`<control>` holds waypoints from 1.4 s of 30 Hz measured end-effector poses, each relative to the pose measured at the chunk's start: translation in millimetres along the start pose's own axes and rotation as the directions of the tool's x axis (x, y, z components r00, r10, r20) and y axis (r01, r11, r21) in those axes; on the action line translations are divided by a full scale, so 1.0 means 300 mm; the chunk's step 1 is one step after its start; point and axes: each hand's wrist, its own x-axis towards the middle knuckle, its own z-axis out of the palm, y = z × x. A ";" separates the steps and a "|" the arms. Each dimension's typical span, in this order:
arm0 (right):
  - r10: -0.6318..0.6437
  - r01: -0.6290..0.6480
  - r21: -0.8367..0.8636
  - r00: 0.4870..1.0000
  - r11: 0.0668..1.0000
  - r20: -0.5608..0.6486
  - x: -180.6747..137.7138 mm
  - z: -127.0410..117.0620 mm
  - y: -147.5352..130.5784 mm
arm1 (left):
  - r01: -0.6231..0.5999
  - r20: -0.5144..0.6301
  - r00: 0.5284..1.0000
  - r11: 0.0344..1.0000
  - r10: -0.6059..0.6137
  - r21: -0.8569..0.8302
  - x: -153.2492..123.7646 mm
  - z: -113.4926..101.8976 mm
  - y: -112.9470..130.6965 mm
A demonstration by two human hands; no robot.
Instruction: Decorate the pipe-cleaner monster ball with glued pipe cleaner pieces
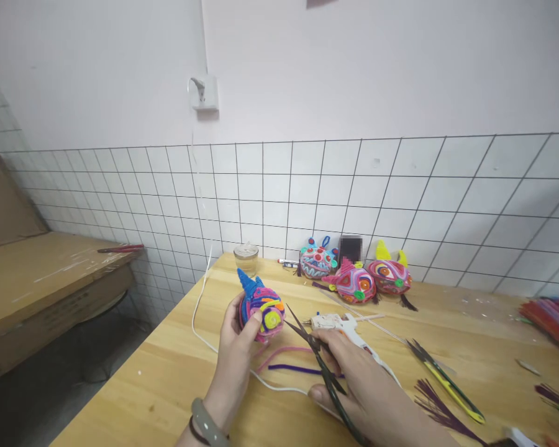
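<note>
My left hand [237, 329] is closed around a colourful pipe-cleaner ornament [264, 307] with blue horn-like points and a yellow spiral, held above the wooden table. In my right hand [354, 379] is a pair of dark scissors [323, 363], blades parted and pointing at the ornament's right side. Below them lie a purple pipe cleaner [293, 369] and a pink pipe cleaner [284, 351]. Just beyond my right hand rests a white glue gun [328, 321], partly hidden by that hand.
Three finished-looking ornaments, blue [317, 261], pink [351, 285] and red [391, 276], stand by the tiled wall near a glass jar [246, 259]. Yellow-handled tweezers [451, 385] and purple tassel threads [440, 410] lie at right. A white cord [196, 310] crosses the table's left edge.
</note>
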 end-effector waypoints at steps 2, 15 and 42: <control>-0.015 0.015 -0.075 1.000 0.997 -0.008 0.009 0.011 0.008 | 0.027 0.015 1.000 1.000 -0.027 0.009 -0.007 0.003 -0.001; -0.354 0.224 -0.570 0.927 0.791 -0.126 0.043 0.077 0.118 | 0.087 0.097 0.990 0.988 -0.099 0.126 -0.018 0.027 0.011; -0.531 0.363 -0.602 0.839 0.711 -0.120 0.043 0.049 0.159 | 0.257 0.309 0.910 0.961 -0.277 0.105 -0.017 0.014 0.051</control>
